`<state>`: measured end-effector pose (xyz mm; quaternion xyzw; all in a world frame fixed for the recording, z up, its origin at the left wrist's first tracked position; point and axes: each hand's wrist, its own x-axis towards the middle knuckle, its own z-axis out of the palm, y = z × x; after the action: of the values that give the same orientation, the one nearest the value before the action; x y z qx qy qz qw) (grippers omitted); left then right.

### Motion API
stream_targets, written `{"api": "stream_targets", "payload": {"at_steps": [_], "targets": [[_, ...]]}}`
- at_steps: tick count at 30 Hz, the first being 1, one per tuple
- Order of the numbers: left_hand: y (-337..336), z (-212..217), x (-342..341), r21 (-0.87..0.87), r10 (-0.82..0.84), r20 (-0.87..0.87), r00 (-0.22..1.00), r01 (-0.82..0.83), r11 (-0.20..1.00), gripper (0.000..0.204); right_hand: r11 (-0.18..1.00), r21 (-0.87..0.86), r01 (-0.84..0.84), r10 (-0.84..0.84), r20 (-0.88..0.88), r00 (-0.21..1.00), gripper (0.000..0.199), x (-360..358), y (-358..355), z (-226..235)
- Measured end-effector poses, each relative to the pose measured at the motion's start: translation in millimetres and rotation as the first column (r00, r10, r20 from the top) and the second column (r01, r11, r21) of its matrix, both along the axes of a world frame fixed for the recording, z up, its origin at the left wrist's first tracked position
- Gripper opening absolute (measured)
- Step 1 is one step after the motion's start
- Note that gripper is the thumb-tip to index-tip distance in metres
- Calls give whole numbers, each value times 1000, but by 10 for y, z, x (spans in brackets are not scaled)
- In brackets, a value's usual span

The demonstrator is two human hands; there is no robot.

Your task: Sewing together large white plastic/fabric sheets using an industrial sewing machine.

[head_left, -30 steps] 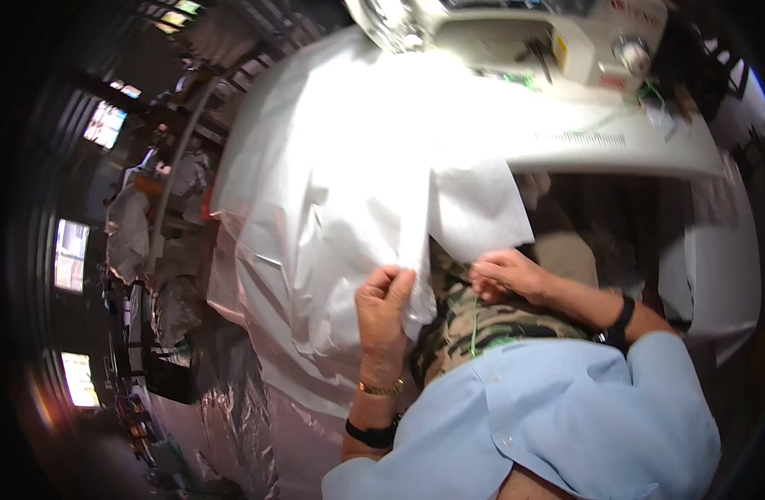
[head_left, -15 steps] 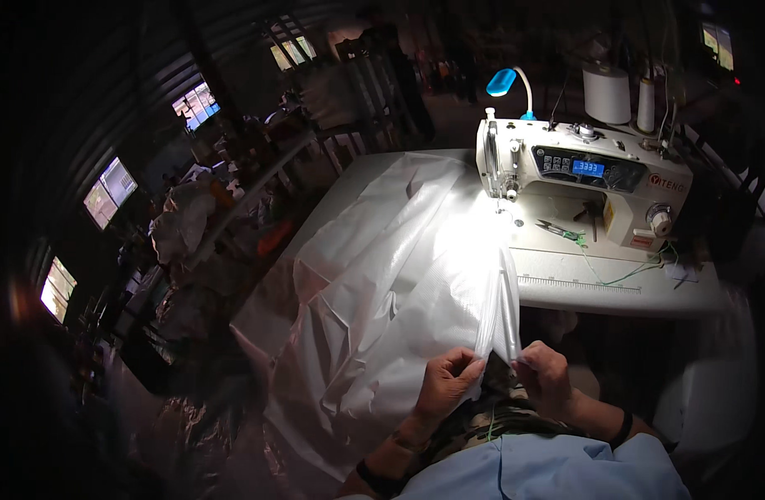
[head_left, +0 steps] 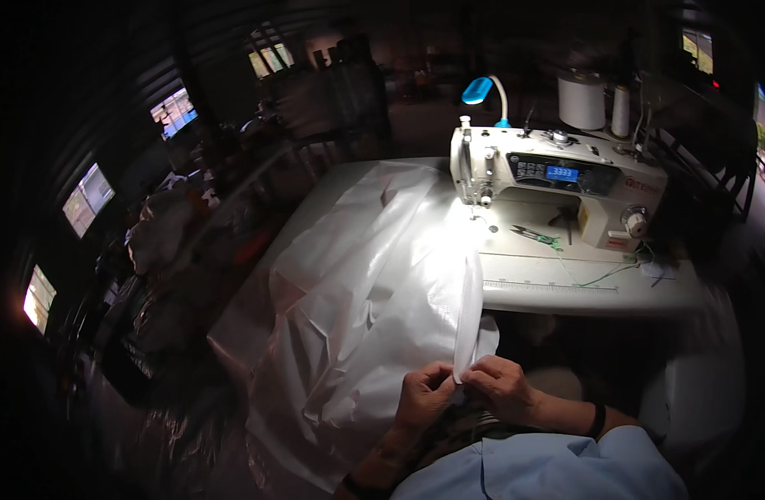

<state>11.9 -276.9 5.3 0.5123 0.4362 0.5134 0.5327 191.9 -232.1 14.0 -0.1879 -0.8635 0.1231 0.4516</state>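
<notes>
- Two hands meet at the near end of a white sheet in the head view, the left hand (head_left: 424, 397) and the right hand (head_left: 503, 390) almost fingertip to fingertip.
- Both hands are nearly closed: each seems to pinch the sheet's (head_left: 341, 308) edge between thumb and fingers, though the exact fingertip contact is too small to tell.
- The sheet spreads over the left part of the table (head_left: 557, 298), left of the sewing machine (head_left: 557, 167), and hangs over the front edge toward the person's lap.
- A narrow strip along its right side runs from the glare near the needle down to the fingers; whether it lies under the presser foot cannot be told.
- It looks thin, light and smooth, crisp enough to hold creases yet limp where it hangs. It would probably slide easily, and the overhang may drag.
- The best hold is likely a light pinch on the strip's edge, one hand each side; hard tugging could crease or stretch it.
- Snips (head_left: 534, 236) and green thread (head_left: 607, 274) lie right of the needle, apart from the sheet.
</notes>
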Motion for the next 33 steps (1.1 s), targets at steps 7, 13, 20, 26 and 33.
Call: {"api": "stream_targets", "payload": {"at_steps": [7,13,20,26,33], "targets": [[-11,20,-23,-80,72,27,997,-70,994,14,998,63,19,-21,33,999,22,-39,-22,-67],[-11,31,60,-146,183,157,971,-160,976,15,989,131,65,-77,88,993,27,-54,-41,-140],[101,252,-211,18,266,-289,920,-272,962,12,852,-523,38,-249,-339,907,39,-17,158,-548],[381,1200,-455,525,417,-682,602,5,851,7,747,-659,-85,47,-74,996,39,-985,921,-535],[494,1205,-290,317,192,-945,266,592,741,9,802,-281,-526,560,52,827,26,-1931,571,-890]]}}
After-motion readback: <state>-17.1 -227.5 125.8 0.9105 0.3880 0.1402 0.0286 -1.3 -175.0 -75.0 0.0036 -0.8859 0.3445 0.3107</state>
